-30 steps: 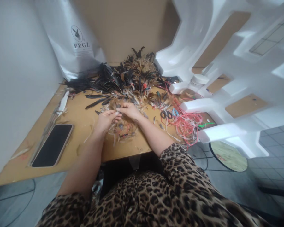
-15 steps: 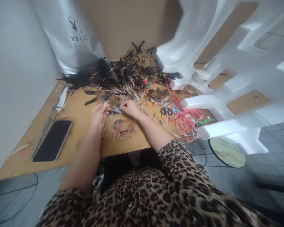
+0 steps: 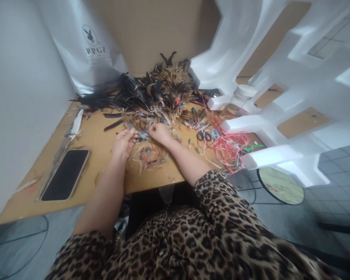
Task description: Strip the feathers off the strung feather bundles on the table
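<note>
Left hand (image 3: 125,142): thumb and forefinger together, clamped on a brown feather tuft (image 3: 130,122); right hand (image 3: 161,134): fingers curled, thumb and forefinger tips together, cannot tell if anything is between them; hands apart, both at the near side of the feather pile (image 3: 172,79), which is the landmark; gray fluff (image 3: 142,135) lies between the hands, on the pile's near side; loose scraps (image 3: 149,154) nearer the person than the fluff; pile itself is black plumes on the left, tan and brown on the right, one red bit (image 3: 176,102) in it.

Right of pile and nearer the person: black-handled scissors (image 3: 203,136), blue ring (image 3: 215,133) just beside, tangled pink strings (image 3: 230,149), green strip (image 3: 253,148); right of pile: white-lidded jar (image 3: 245,95), white foam (image 3: 265,159) around it; left of pile and nearer: white feather (image 3: 76,123), then phone (image 3: 65,175) flat on the table (image 3: 100,151), screen dark.

Behind pile, left: silvery bag (image 3: 97,68), reads "PPGZ" in dark capitals, oval rabbit-head logo (image 3: 89,35) above; small print under the letters too blurred to read; no other writing legible.
</note>
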### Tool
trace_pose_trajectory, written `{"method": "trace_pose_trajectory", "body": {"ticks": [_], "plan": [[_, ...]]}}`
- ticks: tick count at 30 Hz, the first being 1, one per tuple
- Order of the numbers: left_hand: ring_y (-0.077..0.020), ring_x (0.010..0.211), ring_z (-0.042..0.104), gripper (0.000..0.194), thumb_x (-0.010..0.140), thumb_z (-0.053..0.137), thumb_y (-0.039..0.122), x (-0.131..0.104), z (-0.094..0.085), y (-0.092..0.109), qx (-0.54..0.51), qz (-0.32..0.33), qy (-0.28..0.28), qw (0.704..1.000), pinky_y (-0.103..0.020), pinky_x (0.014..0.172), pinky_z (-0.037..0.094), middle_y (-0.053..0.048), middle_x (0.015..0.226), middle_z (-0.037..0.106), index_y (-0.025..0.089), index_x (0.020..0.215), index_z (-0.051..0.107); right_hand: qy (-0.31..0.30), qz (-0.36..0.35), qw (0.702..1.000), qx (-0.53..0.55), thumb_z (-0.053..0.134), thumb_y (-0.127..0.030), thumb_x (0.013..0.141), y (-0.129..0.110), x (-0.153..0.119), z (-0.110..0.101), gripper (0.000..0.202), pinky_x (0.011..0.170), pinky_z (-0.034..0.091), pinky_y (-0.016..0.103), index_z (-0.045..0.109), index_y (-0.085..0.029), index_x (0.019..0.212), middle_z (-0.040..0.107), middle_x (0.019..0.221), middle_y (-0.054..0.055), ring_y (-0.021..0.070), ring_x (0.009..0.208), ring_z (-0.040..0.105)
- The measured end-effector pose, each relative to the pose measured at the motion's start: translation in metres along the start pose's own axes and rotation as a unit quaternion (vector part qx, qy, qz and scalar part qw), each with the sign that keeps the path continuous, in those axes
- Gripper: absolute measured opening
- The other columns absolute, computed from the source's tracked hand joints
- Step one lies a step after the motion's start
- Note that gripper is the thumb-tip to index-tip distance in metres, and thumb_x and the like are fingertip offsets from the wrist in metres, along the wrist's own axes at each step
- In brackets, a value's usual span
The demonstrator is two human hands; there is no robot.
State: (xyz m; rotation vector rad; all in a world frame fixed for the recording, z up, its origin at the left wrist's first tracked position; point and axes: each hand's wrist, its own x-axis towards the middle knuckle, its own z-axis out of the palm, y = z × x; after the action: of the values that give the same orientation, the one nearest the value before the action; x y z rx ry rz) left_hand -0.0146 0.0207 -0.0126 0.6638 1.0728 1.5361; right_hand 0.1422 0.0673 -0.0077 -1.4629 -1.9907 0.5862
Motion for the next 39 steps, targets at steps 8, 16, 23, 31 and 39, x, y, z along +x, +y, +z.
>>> {"method": "trace_pose_trajectory", "body": {"ticks": [8, 16, 23, 31, 39], "plan": [[-0.0039, 0.052, 0.056, 0.009, 0.066, 0.069, 0.015, -0.003, 0.004, 0.002, 0.002, -0.013, -0.009, 1.000, -0.011, 0.044, 0.041, -0.002, 0.066, 0.064, 0.012, 0.069, 0.061, -0.036, 0.129, 0.929, 0.346, 0.054, -0.013, 0.068, 0.005, 0.009, 0.002, 0.003, 0.039, 0.035, 0.015, 0.057, -0.014, 0.070, 0.053, 0.048, -0.004, 0.0071, 0.040, 0.050], [-0.0042, 0.054, 0.057, 0.006, 0.068, 0.067, 0.013, -0.003, 0.004, 0.001, 0.005, -0.018, -0.031, 0.999, -0.011, 0.045, 0.042, -0.003, 0.068, 0.064, 0.012, 0.071, 0.062, -0.083, 0.183, 0.841, 0.501, 0.060, -0.007, 0.071, 0.001, 0.009, -0.004, 0.012, 0.041, 0.042, 0.013, 0.050, -0.014, 0.070, 0.056, 0.049, -0.004, 0.0060, 0.045, 0.056], [-0.0054, 0.057, 0.059, 0.009, 0.067, 0.069, 0.014, -0.002, 0.004, -0.001, 0.011, -0.023, -0.034, 0.999, -0.012, 0.046, 0.042, -0.004, 0.071, 0.066, 0.012, 0.071, 0.061, -0.088, 0.180, 0.836, 0.511, 0.071, -0.023, 0.067, 0.005, 0.010, -0.002, 0.021, 0.033, 0.033, 0.011, 0.052, -0.014, 0.068, 0.053, 0.047, -0.006, 0.0039, 0.038, 0.048], [-0.0051, 0.059, 0.060, 0.006, 0.068, 0.067, 0.016, -0.003, 0.005, 0.002, -0.006, 0.013, -0.008, 1.000, -0.011, 0.048, 0.043, -0.003, 0.074, 0.067, 0.014, 0.069, 0.061, -0.049, 0.157, 0.872, 0.462, 0.065, -0.019, 0.072, 0.007, 0.011, 0.002, 0.019, 0.031, 0.028, 0.012, 0.048, -0.015, 0.063, 0.051, 0.043, -0.006, 0.0033, 0.033, 0.042], [-0.0055, 0.060, 0.061, 0.013, 0.066, 0.070, 0.022, -0.004, 0.008, -0.001, 0.045, 0.031, 0.003, 0.999, -0.012, 0.050, 0.044, -0.005, 0.080, 0.068, 0.014, 0.071, 0.061, -0.028, 0.103, 0.893, 0.437, 0.062, -0.018, 0.073, -0.005, 0.004, -0.003, 0.015, 0.035, 0.032, 0.012, 0.051, -0.014, 0.064, 0.055, 0.050, -0.004, 0.0042, 0.040, 0.049]]}}
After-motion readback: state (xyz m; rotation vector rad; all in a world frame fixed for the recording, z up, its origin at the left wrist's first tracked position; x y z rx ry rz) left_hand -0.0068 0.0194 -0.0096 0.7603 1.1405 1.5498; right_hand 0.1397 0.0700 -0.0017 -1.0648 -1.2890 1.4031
